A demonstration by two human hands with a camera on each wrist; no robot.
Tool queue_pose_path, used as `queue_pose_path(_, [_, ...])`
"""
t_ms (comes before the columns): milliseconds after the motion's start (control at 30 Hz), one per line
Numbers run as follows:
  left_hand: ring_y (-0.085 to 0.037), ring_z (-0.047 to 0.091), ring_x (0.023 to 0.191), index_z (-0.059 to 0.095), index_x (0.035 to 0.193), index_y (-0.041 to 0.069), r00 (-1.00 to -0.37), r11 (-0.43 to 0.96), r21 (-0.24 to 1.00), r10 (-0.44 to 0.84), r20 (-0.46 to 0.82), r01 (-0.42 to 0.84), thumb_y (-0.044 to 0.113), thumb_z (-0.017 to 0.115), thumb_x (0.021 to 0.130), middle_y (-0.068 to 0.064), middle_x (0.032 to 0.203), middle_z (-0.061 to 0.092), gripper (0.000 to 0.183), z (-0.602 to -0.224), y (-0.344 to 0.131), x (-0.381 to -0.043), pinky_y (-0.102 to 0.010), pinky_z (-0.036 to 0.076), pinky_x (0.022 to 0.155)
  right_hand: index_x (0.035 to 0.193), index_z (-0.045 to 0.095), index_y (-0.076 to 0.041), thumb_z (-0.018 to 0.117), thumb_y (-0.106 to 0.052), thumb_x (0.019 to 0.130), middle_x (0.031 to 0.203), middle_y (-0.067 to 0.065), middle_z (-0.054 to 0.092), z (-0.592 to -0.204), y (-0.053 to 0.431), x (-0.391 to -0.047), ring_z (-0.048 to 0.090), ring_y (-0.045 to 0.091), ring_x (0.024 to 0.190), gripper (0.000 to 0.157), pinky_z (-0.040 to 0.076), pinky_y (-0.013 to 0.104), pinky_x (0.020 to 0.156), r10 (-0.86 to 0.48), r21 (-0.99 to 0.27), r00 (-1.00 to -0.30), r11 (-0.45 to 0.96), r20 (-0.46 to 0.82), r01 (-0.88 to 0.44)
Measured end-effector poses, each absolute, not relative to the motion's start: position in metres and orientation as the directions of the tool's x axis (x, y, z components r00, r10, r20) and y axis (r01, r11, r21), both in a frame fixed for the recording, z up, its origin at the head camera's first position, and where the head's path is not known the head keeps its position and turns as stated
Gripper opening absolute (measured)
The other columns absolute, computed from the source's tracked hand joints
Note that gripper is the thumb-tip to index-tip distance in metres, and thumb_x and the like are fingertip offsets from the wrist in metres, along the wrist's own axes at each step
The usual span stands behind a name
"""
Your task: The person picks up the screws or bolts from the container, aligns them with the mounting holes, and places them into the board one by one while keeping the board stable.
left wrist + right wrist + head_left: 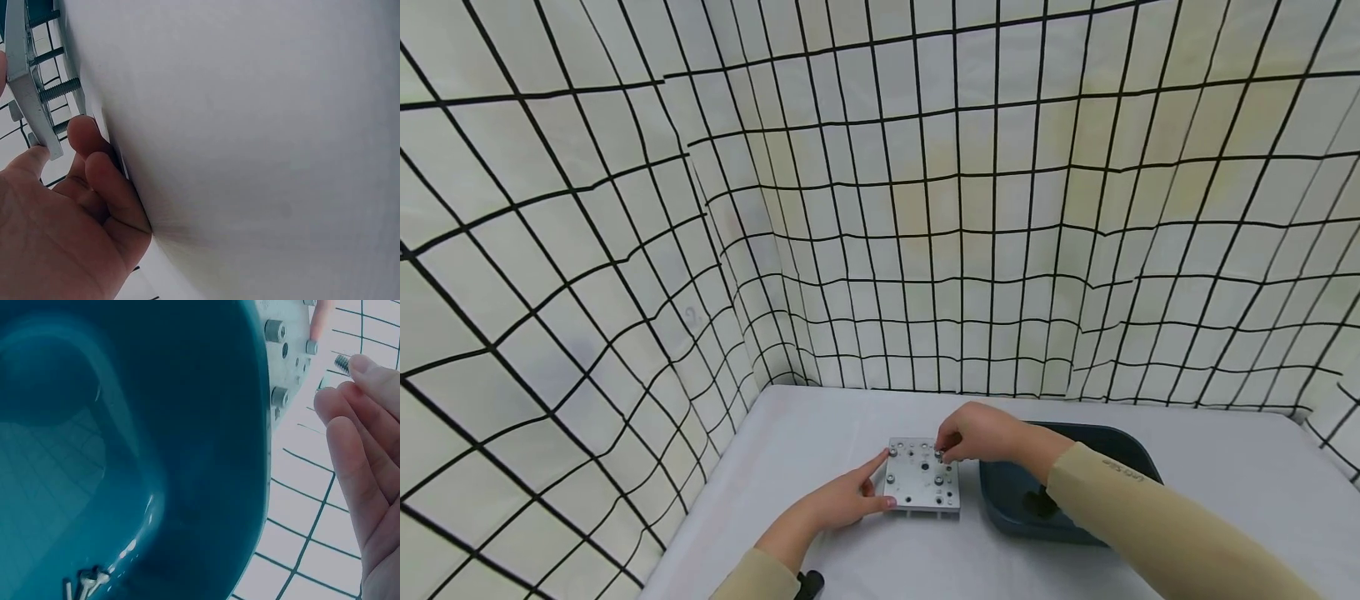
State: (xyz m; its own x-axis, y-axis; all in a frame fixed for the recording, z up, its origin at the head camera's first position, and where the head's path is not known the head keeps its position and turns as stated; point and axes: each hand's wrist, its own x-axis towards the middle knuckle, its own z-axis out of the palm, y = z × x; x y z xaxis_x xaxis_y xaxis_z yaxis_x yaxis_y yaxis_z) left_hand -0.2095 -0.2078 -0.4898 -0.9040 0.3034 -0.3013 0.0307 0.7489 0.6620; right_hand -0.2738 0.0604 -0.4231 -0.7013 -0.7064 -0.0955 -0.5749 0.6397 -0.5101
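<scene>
Nearest the camera stretches a beige right sleeve (1157,521), its arm crossing over a dark blue tray (1000,510); beyond it the right hand (985,432) is at the far right corner of a metal plate (917,493), thumb and fingers pinching a small screw (342,364); its threaded end pokes out past the fingertips, and the right wrist view shows it clear of the plate. At the plate's left edge, the left hand (844,500) grips, forefinger at the far corner and thumb at the near one, the remaining fingers curled low against the worktop (1210,467); the plate thus lies between the two hands, just left of the tray. Several bolts (275,331) stand in the plate, heads above its face; threaded shanks (60,89) project beneath it; loose screws (90,581) lie inside the tray; black netting (958,231) over pale sheeting rises behind the worktop.
</scene>
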Motion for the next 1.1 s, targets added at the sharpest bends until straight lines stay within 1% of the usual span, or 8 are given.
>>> queue_pose_path(133, [-0.017,0.051,0.07,0.027,0.158,0.029,-0.903,0.752,0.658,0.303,-0.305,0.03,0.054,0.07,0.087,-0.002,0.09,0.053,0.086,-0.491,-0.208,-0.21,-0.035,0.038,0.063,0.096,0.077,-0.017,0.076,-0.018,0.088,0.084,-0.017,0.066,-0.425,0.051,-0.276,0.06,0.002,0.076,0.008,0.051,0.026,0.07,-0.71,-0.496,-0.695,0.647,-0.114,-0.579])
queue_pose_path(400, [-0.017,0.051,0.068,0.026,0.158,0.03,-0.902,0.75,0.66,0.31,-0.302,0.037,0.054,0.07,0.087,-0.002,0.088,0.054,0.087,-0.494,-0.209,-0.211,-0.035,0.037,0.063,0.093,0.075,-0.019,0.077,-0.017,0.087,0.083,-0.017,0.064,-0.428,0.035,-0.281,0.057,0.002,0.076,0.007,0.05,0.026,0.073,-0.71,-0.412,-0.691,0.675,-0.137,-0.612])
queue_pose_path(533, [-0.017,0.05,0.068,0.027,0.158,0.029,-0.902,0.749,0.661,0.314,-0.295,0.045,0.052,0.07,0.088,-0.001,0.088,0.054,0.086,-0.493,-0.209,-0.21,-0.035,0.037,0.063,0.092,0.075,-0.02,0.077,-0.016,0.087,0.08,-0.016,0.062,-0.43,0.027,-0.283,0.055,0.005,0.074,0.007,0.049,0.027,0.072,-0.696,-0.386,-0.698,0.697,-0.165,-0.604])
queue_pose_path(833, [-0.017,0.049,0.069,0.026,0.158,0.028,-0.903,0.752,0.658,0.313,-0.293,0.046,0.052,0.07,0.088,-0.001,0.088,0.054,0.086,-0.49,-0.208,-0.21,-0.036,0.037,0.063,0.088,0.074,-0.021,0.077,-0.016,0.087,0.078,-0.014,0.06,-0.435,0.016,-0.287,0.054,0.006,0.071,0.006,0.047,0.026,0.068,-0.685,-0.322,-0.702,0.72,-0.193,-0.614])
queue_pose_path(1100, [-0.017,0.049,0.067,0.027,0.158,0.028,-0.906,0.75,0.659,0.314,-0.286,0.052,0.052,0.07,0.088,-0.002,0.086,0.054,0.086,-0.491,-0.209,-0.209,-0.035,0.037,0.063,0.086,0.073,-0.021,0.077,-0.014,0.086,0.078,-0.013,0.06,-0.441,0.011,-0.288,0.054,0.006,0.071,0.008,0.048,0.026,0.069,-0.673,-0.287,-0.703,0.738,-0.232,-0.611])
